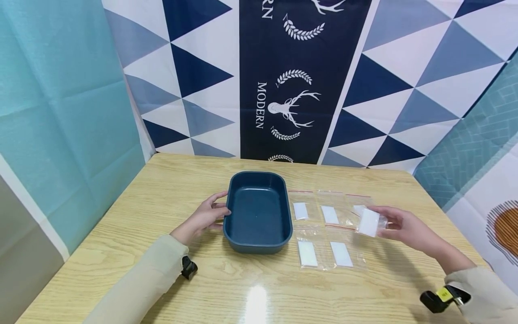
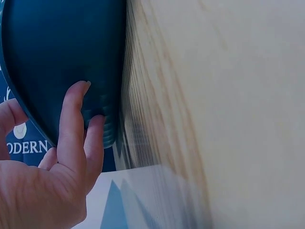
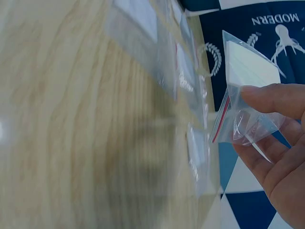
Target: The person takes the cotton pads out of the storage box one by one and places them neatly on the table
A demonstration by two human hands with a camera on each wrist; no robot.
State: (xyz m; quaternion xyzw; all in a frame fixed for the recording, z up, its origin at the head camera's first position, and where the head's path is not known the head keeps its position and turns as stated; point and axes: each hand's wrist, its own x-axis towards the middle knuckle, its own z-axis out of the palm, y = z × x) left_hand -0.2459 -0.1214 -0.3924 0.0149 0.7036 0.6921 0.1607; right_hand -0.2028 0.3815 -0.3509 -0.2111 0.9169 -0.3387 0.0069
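A dark blue rectangular basin (image 1: pixel 256 216) stands on the wooden table in the head view. My left hand (image 1: pixel 204 216) grips its left side, and in the left wrist view the fingers (image 2: pixel 71 119) lie against the outer wall (image 2: pixel 62 52). Raised over the table on the right, my right hand (image 1: pixel 404 225) pinches a clear zip-lock bag (image 3: pixel 240 121) holding a white rectangular piece (image 1: pixel 369 222). Below and left of that hand, several similar bags lie flat in two rows, one with a white piece (image 1: pixel 307 254) at the front left.
The wooden table (image 1: pixel 194 288) extends around the basin and bags. A patterned cloth (image 1: pixel 206 81) with a stag print hangs behind its back edge. Teal cloth (image 1: pixel 64 112) hangs at the left, more cloth at the right.
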